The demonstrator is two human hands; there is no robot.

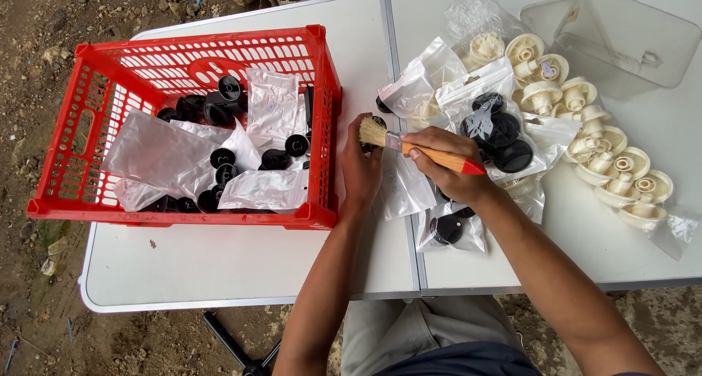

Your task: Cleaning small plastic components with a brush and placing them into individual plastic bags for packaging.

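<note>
Brushing a small black knob (374, 122) pinched in the left hand (360, 167), the right hand (446, 164) grips a paintbrush (409, 145); a hard stroke might flick it into the red crate (325, 91).

Just one view here, a head-mounted cam looking pretty much straight down from above the person's own lap. It sits close enough that both forearms run up from the bottom edge, and the white folding bench (241, 266) fills most of the frame. Bare dirt ground (44, 25) shows along the left side and top-left corner.
</note>
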